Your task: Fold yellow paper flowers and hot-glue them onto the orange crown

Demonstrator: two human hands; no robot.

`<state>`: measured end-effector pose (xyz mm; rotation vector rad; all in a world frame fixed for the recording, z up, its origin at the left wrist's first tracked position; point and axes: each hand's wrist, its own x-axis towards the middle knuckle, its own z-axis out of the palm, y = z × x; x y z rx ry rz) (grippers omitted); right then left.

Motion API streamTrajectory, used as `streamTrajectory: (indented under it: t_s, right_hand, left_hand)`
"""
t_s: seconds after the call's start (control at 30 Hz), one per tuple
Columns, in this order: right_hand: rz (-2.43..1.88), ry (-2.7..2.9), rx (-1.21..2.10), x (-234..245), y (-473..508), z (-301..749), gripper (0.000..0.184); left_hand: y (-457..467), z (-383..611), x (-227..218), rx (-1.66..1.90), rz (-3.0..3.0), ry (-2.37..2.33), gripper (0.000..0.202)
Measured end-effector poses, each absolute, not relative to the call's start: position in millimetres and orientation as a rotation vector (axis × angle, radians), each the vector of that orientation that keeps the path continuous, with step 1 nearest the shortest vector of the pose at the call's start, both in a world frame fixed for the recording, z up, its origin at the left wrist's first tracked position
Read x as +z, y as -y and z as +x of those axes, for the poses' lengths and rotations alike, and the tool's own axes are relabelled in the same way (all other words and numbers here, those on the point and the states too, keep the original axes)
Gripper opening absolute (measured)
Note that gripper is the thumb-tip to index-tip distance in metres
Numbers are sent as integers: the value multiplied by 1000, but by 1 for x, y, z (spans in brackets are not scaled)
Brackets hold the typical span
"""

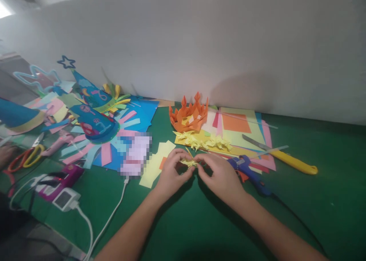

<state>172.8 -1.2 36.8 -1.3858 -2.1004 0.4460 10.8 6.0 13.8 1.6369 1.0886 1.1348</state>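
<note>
Between my fingertips is a small folded piece of yellow paper (189,163). My left hand (174,169) pinches it from the left, thumb and fingers closed round its edge. From the other side my right hand (219,171) grips it with thumb and forefinger pressed together. Just beyond my hands lies a row of folded yellow paper pieces (203,140) on a yellow strip. Behind that row stands an orange folded-paper crown (188,114). Beside my right hand rests a blue glue gun (246,171), partly hidden by the hand. Pale yellow paper strips (156,164) lie left of my left hand.
At the right is a yellow-handled knife (294,161). Coloured paper sheets (251,129) lie by the wall. Decorated blue cone hats (93,122), scissors (34,154), a pink glue gun (58,143) and a purple power strip (61,181) crowd the left. Another person's hand (7,156) is at the left edge.
</note>
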Motion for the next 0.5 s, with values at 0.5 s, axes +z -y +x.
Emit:
streamTrajectory:
  t_s: [0.5]
  right_hand:
    - [-1471, 2283, 429, 36, 0, 168, 13]
  left_hand:
    - [-7, 10, 12, 1106, 1785, -1124, 11]
